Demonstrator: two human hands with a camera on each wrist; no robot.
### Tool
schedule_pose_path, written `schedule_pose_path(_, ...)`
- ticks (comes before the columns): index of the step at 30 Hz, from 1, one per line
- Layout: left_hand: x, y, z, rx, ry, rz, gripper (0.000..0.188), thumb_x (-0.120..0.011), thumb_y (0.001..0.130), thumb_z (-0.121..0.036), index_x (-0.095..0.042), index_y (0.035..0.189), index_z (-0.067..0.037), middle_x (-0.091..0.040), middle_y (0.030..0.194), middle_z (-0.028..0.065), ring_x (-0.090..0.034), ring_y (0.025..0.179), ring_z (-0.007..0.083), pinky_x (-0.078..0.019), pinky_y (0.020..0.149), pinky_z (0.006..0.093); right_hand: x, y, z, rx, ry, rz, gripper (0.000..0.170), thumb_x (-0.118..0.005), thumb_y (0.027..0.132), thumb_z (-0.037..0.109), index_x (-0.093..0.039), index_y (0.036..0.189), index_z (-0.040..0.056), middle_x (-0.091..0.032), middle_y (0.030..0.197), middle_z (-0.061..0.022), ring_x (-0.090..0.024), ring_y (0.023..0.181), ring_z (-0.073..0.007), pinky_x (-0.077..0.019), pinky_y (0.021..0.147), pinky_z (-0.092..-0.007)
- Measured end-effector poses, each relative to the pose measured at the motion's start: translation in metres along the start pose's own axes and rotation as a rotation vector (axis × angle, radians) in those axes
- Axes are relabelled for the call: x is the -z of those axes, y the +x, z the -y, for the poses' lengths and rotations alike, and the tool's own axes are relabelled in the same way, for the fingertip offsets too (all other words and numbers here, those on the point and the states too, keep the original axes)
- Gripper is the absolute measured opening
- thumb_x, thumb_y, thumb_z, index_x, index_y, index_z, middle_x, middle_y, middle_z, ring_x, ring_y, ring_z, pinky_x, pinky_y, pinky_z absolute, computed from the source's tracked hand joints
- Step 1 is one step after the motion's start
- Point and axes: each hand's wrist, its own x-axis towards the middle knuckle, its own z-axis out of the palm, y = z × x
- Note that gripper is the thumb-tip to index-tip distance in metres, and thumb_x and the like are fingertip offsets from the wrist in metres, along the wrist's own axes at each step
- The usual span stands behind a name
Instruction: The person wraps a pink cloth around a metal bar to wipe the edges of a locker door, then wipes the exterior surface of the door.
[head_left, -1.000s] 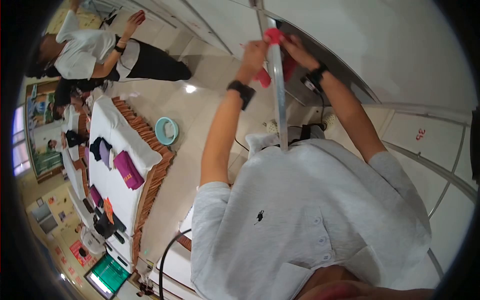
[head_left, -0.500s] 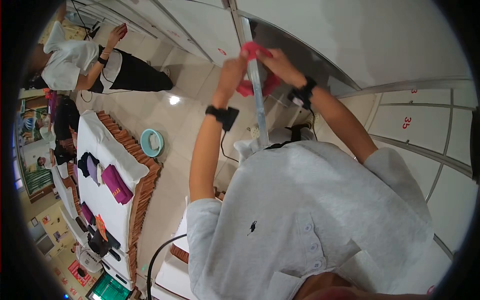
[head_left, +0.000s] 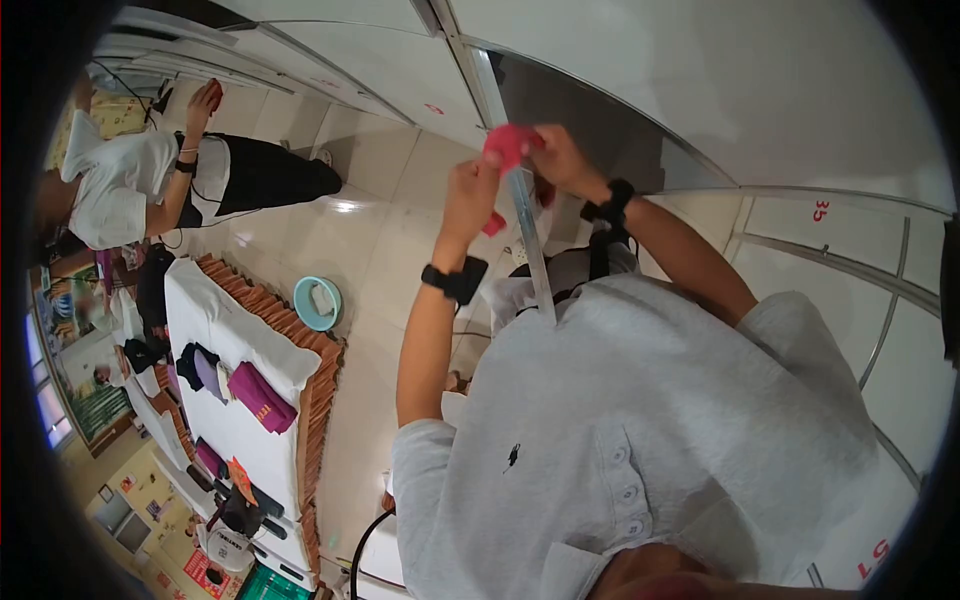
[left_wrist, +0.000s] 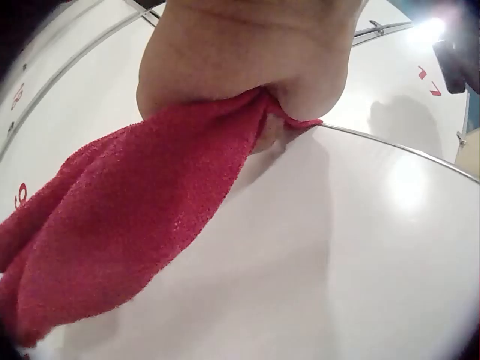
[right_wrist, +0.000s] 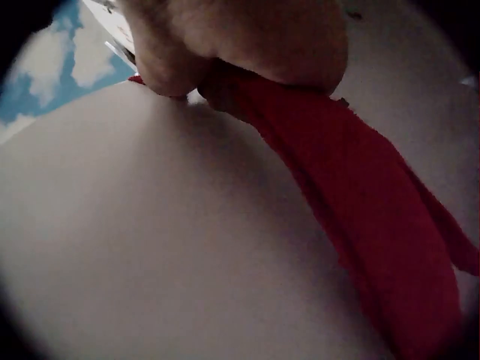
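At the far left, another person stands by the lockers with one hand up, holding a small red thing. Next comes a white bed with a folded purple cloth near its right edge, and then a blue tub on the floor, just past the bed's corner. Then comes the left hand. It grips the red cloth on the left side of the white door, and in the left wrist view a long piece of cloth hangs down from under it. The red cloth is folded over the door's thin silver edge, closer to the far end by the locker frame than to the end by the grey shirt. The right hand holds the same cloth on the other side of the door, and a red strip hangs below it in the right wrist view. The fingers are blurry, so I can't tell just how each one bends. What is new is that both hands and the cloth have slid a bit along the edge, away from the frame and toward the shirt. I think this is wiping, so a bit more of the edge looks done, and the part near the shirt seems left to do. Farthest right is a white locker front with a red number.
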Motion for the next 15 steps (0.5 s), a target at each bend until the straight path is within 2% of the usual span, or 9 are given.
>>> schedule_pose_path(1,0.000,0.010,-0.001,0.020,0.027,-0.053,0.055,-0.049,0.096,-0.044,-0.042,0.059,-0.004,-0.034,0.054,-0.0028,-0.033,0.053,0.0065,-0.0263,0.044,0.0290,0.002,0.010,-0.007,0.057,-0.133,-0.048,0.034,-0.060,0.092,0.032,-0.064,0.089,-0.0007,-0.057,0.066,-0.0002,-0.047,0.067,-0.0032,-0.0434,0.059,-0.0251)
schedule_pose_path(3,0.003,0.030,-0.016,-0.011,0.053,-0.083,0.054,-0.047,0.097,-0.041,-0.042,0.057,-0.003,-0.035,0.052,-0.0015,-0.032,0.049,0.0078,-0.0274,0.041,0.0301,0.011,0.035,-0.009,-0.127,-0.322,-0.029,0.039,-0.057,0.094,0.038,-0.062,0.084,0.0001,-0.053,0.063,0.0008,-0.047,0.064,-0.0050,-0.0429,0.057,-0.0253)
schedule_pose_path(5,0.008,0.058,-0.013,-0.079,0.152,-0.138,0.057,-0.048,0.096,-0.046,-0.043,0.057,-0.004,-0.036,0.052,-0.0018,-0.033,0.046,0.0083,-0.0288,0.040,0.0299,0.011,0.057,-0.016,-0.029,-0.149,-0.067,0.048,-0.054,0.094,0.046,-0.060,0.082,0.0006,-0.051,0.061,0.0000,-0.048,0.063,-0.0083,-0.0436,0.057,-0.0284)
schedule_pose_path(6,0.011,0.066,-0.016,-0.085,0.153,-0.136,0.057,-0.048,0.096,-0.046,-0.043,0.057,-0.004,-0.036,0.052,-0.0018,-0.033,0.046,0.0083,-0.0288,0.040,0.0299,0.015,0.069,-0.020,-0.024,-0.149,-0.071,0.048,-0.054,0.094,0.046,-0.060,0.082,0.0006,-0.051,0.061,0.0000,-0.048,0.063,-0.0083,-0.0436,0.057,-0.0284)
schedule_pose_path(8,0.016,0.077,-0.022,-0.051,0.160,-0.125,0.060,-0.048,0.095,-0.051,-0.045,0.056,-0.005,-0.037,0.050,-0.0023,-0.036,0.045,0.0081,-0.0293,0.041,0.0288,0.021,0.083,-0.019,-0.062,-0.250,-0.009,0.053,-0.053,0.092,0.053,-0.063,0.086,0.0013,-0.055,0.065,-0.0016,-0.050,0.064,-0.0102,-0.0449,0.059,-0.0309)
schedule_pose_path(12,0.008,0.077,-0.026,0.038,0.036,-0.125,0.059,-0.047,0.095,-0.053,-0.046,0.057,-0.007,-0.039,0.051,-0.0026,-0.036,0.044,0.0089,-0.0287,0.040,0.0294,0.013,0.067,0.014,-0.155,-0.242,-0.079,0.056,-0.053,0.091,0.056,-0.065,0.092,0.0017,-0.058,0.071,-0.0016,-0.050,0.066,-0.0103,-0.0453,0.061,-0.0308)
schedule_pose_path(14,-0.005,0.066,-0.036,0.108,-0.120,-0.195,0.057,-0.046,0.096,-0.051,-0.046,0.059,-0.008,-0.041,0.051,-0.0024,-0.036,0.043,0.0095,-0.0289,0.040,0.0292,0.007,0.051,0.030,-0.242,-0.044,-0.116,0.056,-0.054,0.091,0.056,-0.067,0.096,0.0016,-0.059,0.077,-0.0005,-0.050,0.067,-0.0099,-0.0452,0.061,-0.0293)
schedule_pose_path(15,-0.006,0.061,-0.036,0.109,-0.120,-0.193,0.057,-0.046,0.096,-0.051,-0.046,0.059,-0.008,-0.041,0.051,-0.0024,-0.036,0.043,0.0095,-0.0289,0.040,0.0292,0.007,0.044,0.034,-0.244,-0.044,-0.118,0.056,-0.054,0.091,0.056,-0.067,0.096,0.0016,-0.059,0.077,-0.0005,-0.050,0.067,-0.0099,-0.0452,0.061,-0.0293)
